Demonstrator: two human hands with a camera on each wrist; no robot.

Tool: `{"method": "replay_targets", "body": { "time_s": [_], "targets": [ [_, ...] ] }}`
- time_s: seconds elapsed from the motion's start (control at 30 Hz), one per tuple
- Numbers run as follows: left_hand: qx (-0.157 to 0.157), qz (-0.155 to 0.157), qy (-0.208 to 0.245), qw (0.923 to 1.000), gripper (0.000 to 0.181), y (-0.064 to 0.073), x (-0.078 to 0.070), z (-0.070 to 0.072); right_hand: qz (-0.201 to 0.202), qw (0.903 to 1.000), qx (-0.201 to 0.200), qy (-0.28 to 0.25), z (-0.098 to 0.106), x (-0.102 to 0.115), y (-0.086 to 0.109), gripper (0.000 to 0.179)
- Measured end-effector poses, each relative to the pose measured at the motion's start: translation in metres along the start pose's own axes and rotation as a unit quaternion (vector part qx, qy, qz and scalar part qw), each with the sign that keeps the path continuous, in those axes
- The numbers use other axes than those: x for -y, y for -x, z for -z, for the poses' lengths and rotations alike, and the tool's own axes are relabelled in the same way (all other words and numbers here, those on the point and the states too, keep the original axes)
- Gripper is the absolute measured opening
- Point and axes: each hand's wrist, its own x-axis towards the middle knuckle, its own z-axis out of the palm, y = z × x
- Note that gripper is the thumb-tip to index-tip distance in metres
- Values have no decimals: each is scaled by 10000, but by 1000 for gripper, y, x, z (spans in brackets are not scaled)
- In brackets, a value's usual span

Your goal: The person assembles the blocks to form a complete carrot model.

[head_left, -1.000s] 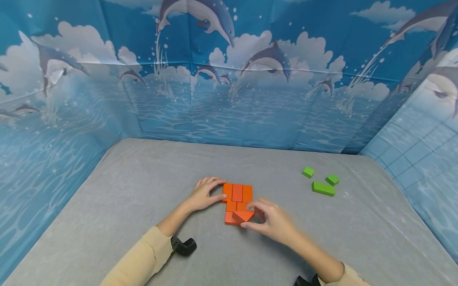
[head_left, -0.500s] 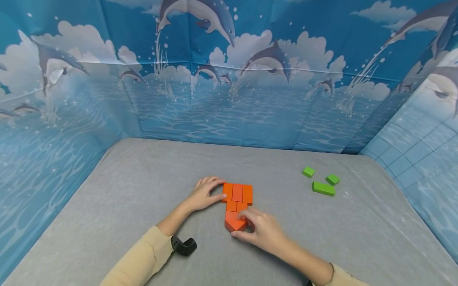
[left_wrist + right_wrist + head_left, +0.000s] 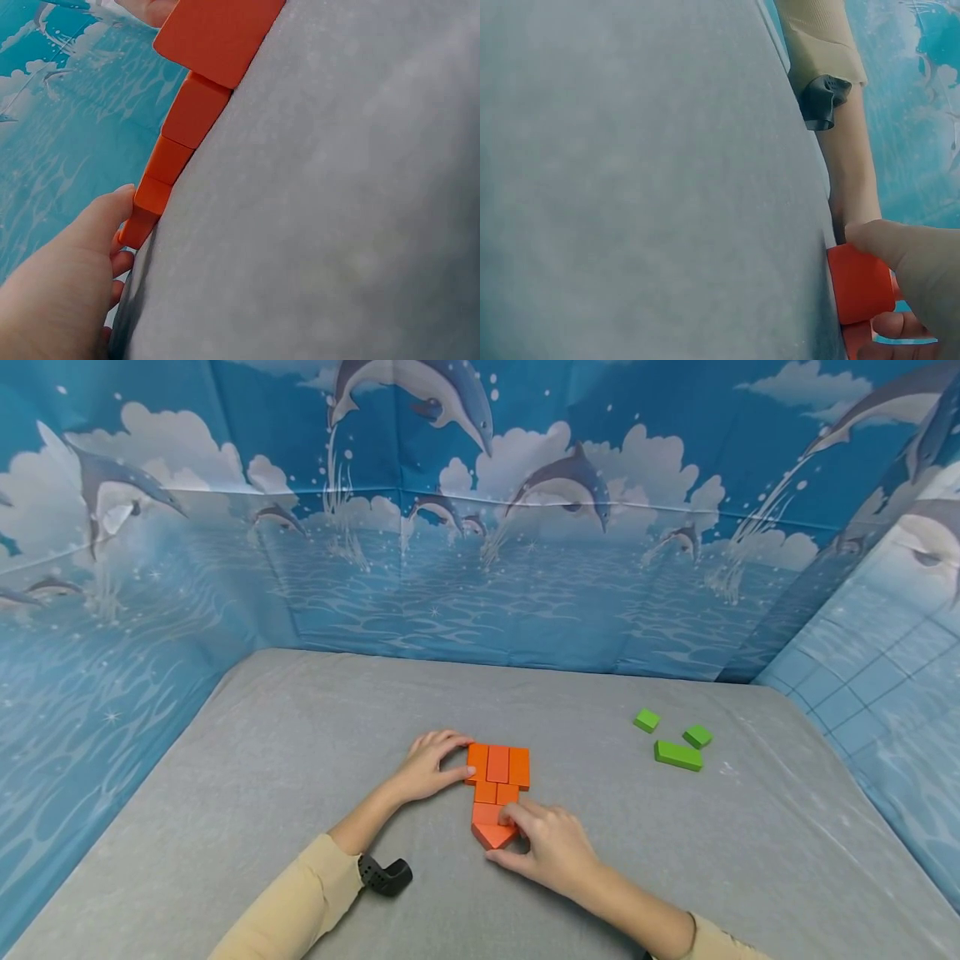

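Orange wooden blocks lie joined in a flat figure: three upright rectangles at the far end, two small blocks (image 3: 497, 792) below, then a crosswise block (image 3: 485, 812) and a triangular block (image 3: 493, 835) pointing toward me. My right hand (image 3: 558, 847) pinches the triangular block, thumb near its tip and index finger at its far edge. Its side face shows large in the left wrist view. My left hand (image 3: 427, 768) holds the far-left rectangular block (image 3: 478, 760), thumb at the near end and fingers at the far corner. Part of the crosswise block hides behind the right index finger.
Two small green blocks (image 3: 647, 720) and a longer green block (image 3: 678, 756) lie at the right on the grey cloth-covered table (image 3: 315, 710). A dolphin-print curtain (image 3: 480, 585) stands along the back and sides. A black wrist mount (image 3: 386, 876) sits on the left forearm.
My right hand has brought the triangular block left and down, from above the crosswise block to the figure's near end. The left hand stays in place.
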Motion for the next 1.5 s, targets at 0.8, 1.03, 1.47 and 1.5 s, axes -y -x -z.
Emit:
{"method": "replay_targets", "body": {
  "time_s": [0.8,1.03,1.47,1.5],
  "targets": [
    [-179,-106,119,9997,49,0,1,-2,-33,9996,-83,250,1,0,0,40],
    [-731,-489,584,9944,48,2,2,-4,-89,9998,0,191,3,0,-1,41],
    [-358,-375,201,9985,45,16,-16,-2,-173,9996,155,169,3,-1,-1,43],
    [-357,-361,170,9986,46,17,-16,-3,-177,9995,184,177,3,-1,-1,43]
  ]
}}
